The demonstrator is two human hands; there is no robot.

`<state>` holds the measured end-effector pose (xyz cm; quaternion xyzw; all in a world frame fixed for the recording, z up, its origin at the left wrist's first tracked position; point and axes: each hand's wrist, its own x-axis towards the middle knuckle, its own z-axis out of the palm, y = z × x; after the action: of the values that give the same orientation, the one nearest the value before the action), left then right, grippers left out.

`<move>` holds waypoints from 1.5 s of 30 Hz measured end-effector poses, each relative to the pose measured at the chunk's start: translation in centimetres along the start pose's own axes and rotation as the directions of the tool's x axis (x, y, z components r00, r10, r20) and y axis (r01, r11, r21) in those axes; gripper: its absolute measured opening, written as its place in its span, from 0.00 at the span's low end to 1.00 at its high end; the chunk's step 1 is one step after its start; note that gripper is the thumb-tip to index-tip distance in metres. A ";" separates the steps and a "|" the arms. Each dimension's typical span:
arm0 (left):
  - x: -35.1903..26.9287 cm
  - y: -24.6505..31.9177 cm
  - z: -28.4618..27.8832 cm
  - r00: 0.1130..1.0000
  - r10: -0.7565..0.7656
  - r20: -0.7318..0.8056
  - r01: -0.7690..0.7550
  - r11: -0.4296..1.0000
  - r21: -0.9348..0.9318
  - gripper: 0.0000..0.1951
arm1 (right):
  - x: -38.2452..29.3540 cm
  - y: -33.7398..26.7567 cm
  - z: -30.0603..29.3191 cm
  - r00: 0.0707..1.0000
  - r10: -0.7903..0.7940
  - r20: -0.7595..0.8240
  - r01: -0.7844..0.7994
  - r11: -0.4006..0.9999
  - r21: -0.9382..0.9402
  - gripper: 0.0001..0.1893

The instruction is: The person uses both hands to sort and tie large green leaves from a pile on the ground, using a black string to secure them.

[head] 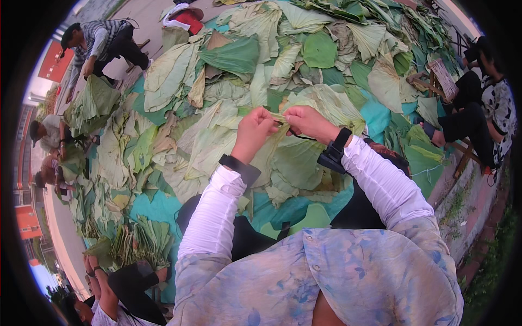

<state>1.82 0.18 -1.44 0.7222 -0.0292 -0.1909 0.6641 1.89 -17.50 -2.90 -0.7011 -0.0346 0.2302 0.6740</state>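
Observation:
Large pale green and browned leaves, apparently lotus leaves (222, 134), lie flat and overlapping before me. Over the gathered, narrow ends of some of them, my left hand (261, 124) pinches a thin dark strip. Close on its right, my right hand (304, 122) grips the same gathered part, and a dark strip loops below its fingers. The fingertips of both hands nearly meet. Further leaves (295, 165) fan out beneath my hands towards my lap. Black bands sit on both wrists, with a black device on the right one.
A teal sheet (157, 210) shows under the leaves. Upright bundled leaves (142, 240) stand at the lower left. Several people sit or bend along the left side, some holding leaves. On the right, another person (485, 106) sits near a wooden folding stool (442, 79). Leaf heaps continue beyond my hands.

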 end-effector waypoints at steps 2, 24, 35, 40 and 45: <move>0.0 0.3 0.4 0.999 -0.036 -0.001 0.036 0.998 -0.047 0.03 | -0.1 0.0 -0.1 1.000 0.025 -0.015 -0.025 1.000 0.017 0.10; -0.2 1.8 -0.5 0.986 -0.134 0.099 0.156 0.949 -0.276 0.01 | 2.4 10.5 -4.6 0.887 0.412 -0.207 -0.460 0.757 -0.465 0.07; 0.0 2.6 0.6 0.984 -0.147 0.102 0.166 0.960 -0.225 0.02 | 3.3 15.4 -6.9 0.997 0.042 -0.068 -0.079 0.388 -0.918 0.10; -1.2 2.6 0.0 0.984 -0.174 0.033 0.177 0.952 -0.249 0.02 | 2.6 12.6 -3.9 0.944 0.174 -0.280 -0.330 0.515 -0.791 0.11; -0.6 2.4 0.4 0.988 -0.136 0.072 0.150 0.955 -0.254 0.02 | 0.7 11.5 -4.5 0.915 0.150 -0.374 -0.399 0.465 -0.791 0.10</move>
<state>1.68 -0.35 1.03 0.6242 0.0306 -0.2598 0.7362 1.18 -22.46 -14.20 -0.9593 0.0567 0.1981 0.1930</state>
